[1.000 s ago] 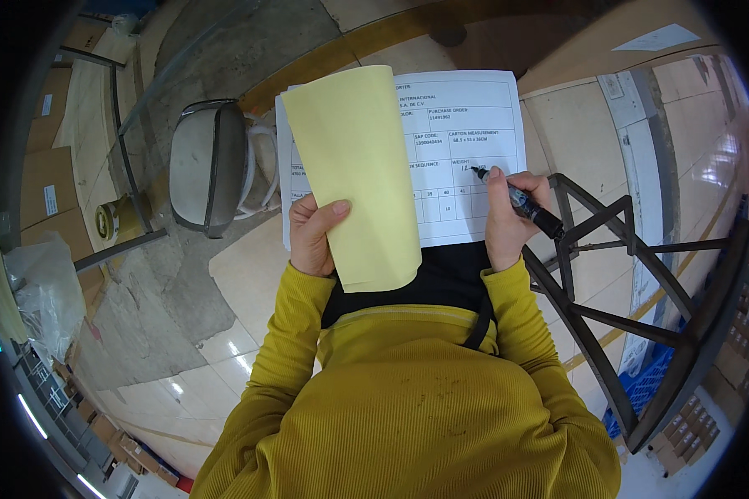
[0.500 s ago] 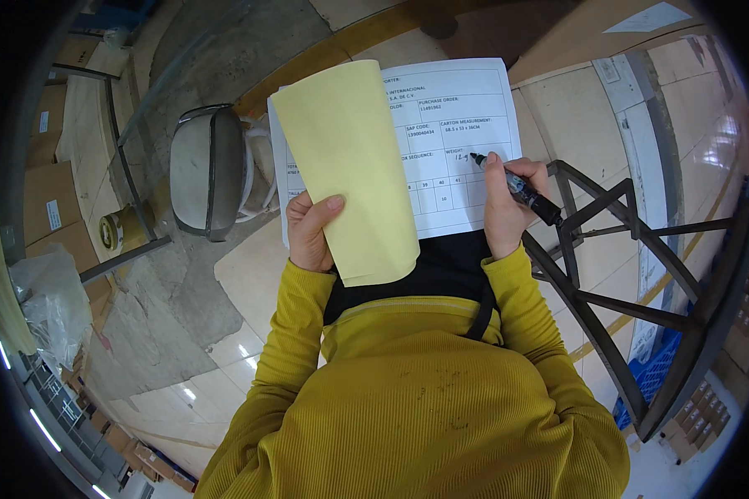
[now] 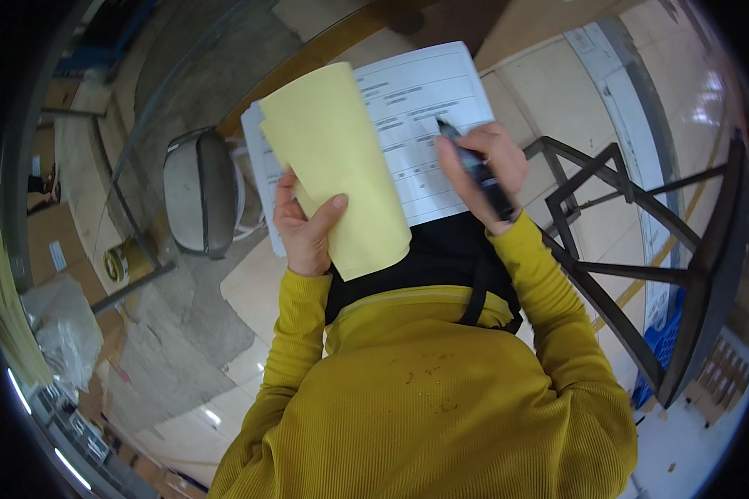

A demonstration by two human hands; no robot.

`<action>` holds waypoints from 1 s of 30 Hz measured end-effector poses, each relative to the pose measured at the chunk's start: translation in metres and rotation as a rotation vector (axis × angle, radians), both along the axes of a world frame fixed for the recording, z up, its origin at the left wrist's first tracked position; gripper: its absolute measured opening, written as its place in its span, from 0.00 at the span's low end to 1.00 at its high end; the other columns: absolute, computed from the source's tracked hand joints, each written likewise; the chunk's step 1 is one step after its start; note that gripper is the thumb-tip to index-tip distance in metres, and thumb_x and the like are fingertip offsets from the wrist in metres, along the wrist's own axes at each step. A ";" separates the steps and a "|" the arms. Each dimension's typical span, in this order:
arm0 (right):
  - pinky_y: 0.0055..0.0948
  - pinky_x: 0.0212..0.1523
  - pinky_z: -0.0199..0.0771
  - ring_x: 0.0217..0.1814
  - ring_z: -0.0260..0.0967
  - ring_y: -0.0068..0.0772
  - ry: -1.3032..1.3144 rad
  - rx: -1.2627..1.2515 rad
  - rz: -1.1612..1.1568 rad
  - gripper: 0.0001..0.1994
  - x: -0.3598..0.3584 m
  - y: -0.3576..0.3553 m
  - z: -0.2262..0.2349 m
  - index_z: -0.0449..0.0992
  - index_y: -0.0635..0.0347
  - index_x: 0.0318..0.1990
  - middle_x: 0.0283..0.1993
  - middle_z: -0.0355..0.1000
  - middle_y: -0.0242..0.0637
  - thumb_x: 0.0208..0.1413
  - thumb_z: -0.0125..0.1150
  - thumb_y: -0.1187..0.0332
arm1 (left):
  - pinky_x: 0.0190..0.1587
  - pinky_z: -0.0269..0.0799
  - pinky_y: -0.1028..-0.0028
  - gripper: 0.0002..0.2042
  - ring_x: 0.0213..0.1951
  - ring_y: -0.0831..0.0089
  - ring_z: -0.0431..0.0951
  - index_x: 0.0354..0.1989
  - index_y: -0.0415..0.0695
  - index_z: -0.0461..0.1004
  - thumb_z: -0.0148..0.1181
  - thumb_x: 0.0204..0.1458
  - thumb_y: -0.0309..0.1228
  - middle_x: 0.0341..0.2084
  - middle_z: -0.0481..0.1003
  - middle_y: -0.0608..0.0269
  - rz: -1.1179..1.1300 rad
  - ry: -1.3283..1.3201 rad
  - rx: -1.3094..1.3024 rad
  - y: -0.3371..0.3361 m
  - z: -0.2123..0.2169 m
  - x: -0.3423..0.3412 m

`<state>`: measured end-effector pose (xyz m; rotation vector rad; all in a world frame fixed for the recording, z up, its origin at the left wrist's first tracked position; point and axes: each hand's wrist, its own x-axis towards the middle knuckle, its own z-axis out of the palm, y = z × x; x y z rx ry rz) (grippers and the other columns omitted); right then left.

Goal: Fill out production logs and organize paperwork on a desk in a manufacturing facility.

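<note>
In the head view, the left hand pinches the yellow sheet, thumb on top, while the fingers of the right hand grip a dark marker. The printed sheets lie between the hands, reaching beyond the fingers. Clean strokes probably call for sheets braced flat by the left fingers and light pressure. Blur leaves it unclear whether the tip touches paper; the yellow sheet covers part of the print, and whatever supports the pages is hidden.
</note>
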<state>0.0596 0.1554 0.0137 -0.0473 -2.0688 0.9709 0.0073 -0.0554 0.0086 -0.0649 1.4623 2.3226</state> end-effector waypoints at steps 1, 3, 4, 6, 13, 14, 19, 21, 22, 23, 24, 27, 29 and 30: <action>0.25 0.26 0.66 0.25 0.64 0.32 -0.002 0.153 0.055 0.09 -0.006 0.009 0.008 0.73 0.59 0.29 0.24 0.63 0.36 0.37 0.65 0.77 | 0.43 0.73 0.70 0.39 0.42 0.66 0.74 0.62 0.45 0.49 0.58 0.40 0.11 0.45 0.70 0.52 0.053 0.086 0.000 0.009 0.012 0.003; 0.26 0.27 0.67 0.31 0.66 0.35 0.000 0.323 0.167 0.18 -0.022 0.019 0.021 0.77 0.51 0.37 0.33 0.66 0.39 0.32 0.64 0.76 | 0.44 0.73 0.69 0.43 0.44 0.64 0.73 0.63 0.49 0.40 0.58 0.40 0.11 0.47 0.67 0.50 0.011 0.165 -0.033 0.015 0.022 0.002; 0.26 0.27 0.67 0.31 0.66 0.35 0.014 0.331 0.155 0.18 -0.024 0.023 0.028 0.77 0.51 0.37 0.33 0.66 0.39 0.32 0.64 0.76 | 0.45 0.73 0.67 0.49 0.46 0.62 0.72 0.65 0.53 0.31 0.58 0.40 0.11 0.50 0.65 0.49 -0.012 0.233 -0.080 0.017 0.027 0.003; 0.27 0.28 0.68 0.30 0.66 0.36 0.153 0.462 0.181 0.17 -0.037 0.022 0.041 0.76 0.52 0.38 0.33 0.67 0.39 0.35 0.64 0.76 | 0.45 0.71 0.71 0.41 0.46 0.66 0.72 0.64 0.47 0.45 0.60 0.41 0.14 0.47 0.69 0.51 0.041 0.271 -0.030 0.021 0.031 0.005; 0.25 0.33 0.67 0.31 0.68 0.31 0.027 -0.125 -0.209 0.12 -0.012 0.048 0.022 0.73 0.55 0.42 0.27 0.69 0.37 0.48 0.59 0.76 | 0.42 0.67 0.81 0.12 0.36 0.78 0.73 0.39 0.34 0.76 0.58 0.44 0.18 0.34 0.76 0.59 -0.267 0.241 -0.360 0.009 0.047 0.000; 0.23 0.34 0.67 0.32 0.68 0.28 -0.101 -0.248 -0.216 0.12 0.002 0.053 0.012 0.73 0.56 0.41 0.28 0.69 0.36 0.48 0.58 0.77 | 0.41 0.67 0.81 0.12 0.36 0.78 0.73 0.40 0.34 0.75 0.57 0.45 0.18 0.34 0.76 0.60 -0.308 0.179 -0.354 0.010 0.045 -0.001; 0.22 0.36 0.67 0.33 0.66 0.22 -0.351 -0.441 -0.261 0.12 0.041 0.034 -0.015 0.71 0.58 0.42 0.29 0.69 0.33 0.49 0.55 0.80 | 0.40 0.69 0.81 0.14 0.34 0.78 0.73 0.43 0.34 0.74 0.56 0.46 0.19 0.36 0.75 0.59 -0.329 0.211 -0.304 0.033 0.035 0.008; 0.21 0.37 0.66 0.34 0.66 0.21 -0.312 -0.450 -0.227 0.14 0.044 0.025 -0.015 0.71 0.58 0.43 0.31 0.69 0.32 0.48 0.56 0.81 | 0.39 0.69 0.81 0.14 0.35 0.79 0.73 0.43 0.33 0.73 0.57 0.47 0.21 0.35 0.75 0.59 -0.351 0.248 -0.330 0.045 0.032 0.011; 0.21 0.37 0.66 0.34 0.66 0.21 -0.301 -0.452 -0.237 0.14 0.046 0.024 -0.013 0.71 0.58 0.43 0.31 0.69 0.32 0.48 0.56 0.81 | 0.39 0.69 0.80 0.14 0.36 0.79 0.73 0.43 0.33 0.73 0.58 0.47 0.22 0.35 0.76 0.58 -0.356 0.277 -0.360 0.051 0.031 0.012; 0.20 0.38 0.66 0.35 0.66 0.21 -0.289 -0.473 -0.231 0.15 0.047 0.021 -0.009 0.70 0.58 0.44 0.32 0.69 0.32 0.47 0.57 0.81 | 0.37 0.70 0.79 0.15 0.34 0.78 0.74 0.43 0.31 0.72 0.60 0.46 0.24 0.33 0.76 0.56 -0.359 0.303 -0.379 0.056 0.032 0.012; 0.19 0.38 0.66 0.35 0.65 0.20 -0.277 -0.495 -0.222 0.16 0.047 0.020 -0.005 0.69 0.59 0.44 0.33 0.69 0.32 0.46 0.58 0.82 | 0.37 0.70 0.79 0.15 0.34 0.78 0.74 0.43 0.31 0.72 0.60 0.46 0.24 0.33 0.76 0.56 -0.365 0.313 -0.382 0.060 0.031 0.012; 0.19 0.40 0.67 0.37 0.65 0.21 -0.190 -0.755 -0.113 0.20 0.051 0.024 0.009 0.67 0.60 0.45 0.36 0.69 0.34 0.43 0.60 0.83 | 0.35 0.71 0.79 0.18 0.31 0.77 0.75 0.43 0.29 0.72 0.62 0.45 0.28 0.31 0.77 0.54 -0.380 0.362 -0.452 0.070 0.033 0.011; 0.19 0.41 0.68 0.37 0.65 0.22 -0.145 -0.957 -0.057 0.21 0.052 0.026 0.024 0.67 0.60 0.46 0.36 0.69 0.35 0.41 0.60 0.83 | 0.35 0.71 0.79 0.19 0.31 0.77 0.75 0.42 0.28 0.72 0.63 0.45 0.29 0.31 0.77 0.53 -0.384 0.355 -0.460 0.073 0.036 0.011; 0.20 0.41 0.68 0.37 0.66 0.22 -0.105 -1.153 0.002 0.22 0.052 0.026 0.029 0.66 0.60 0.46 0.36 0.69 0.37 0.40 0.60 0.84 | 0.35 0.71 0.79 0.19 0.31 0.77 0.75 0.42 0.27 0.72 0.64 0.45 0.31 0.31 0.77 0.53 -0.388 0.339 -0.462 0.075 0.038 0.011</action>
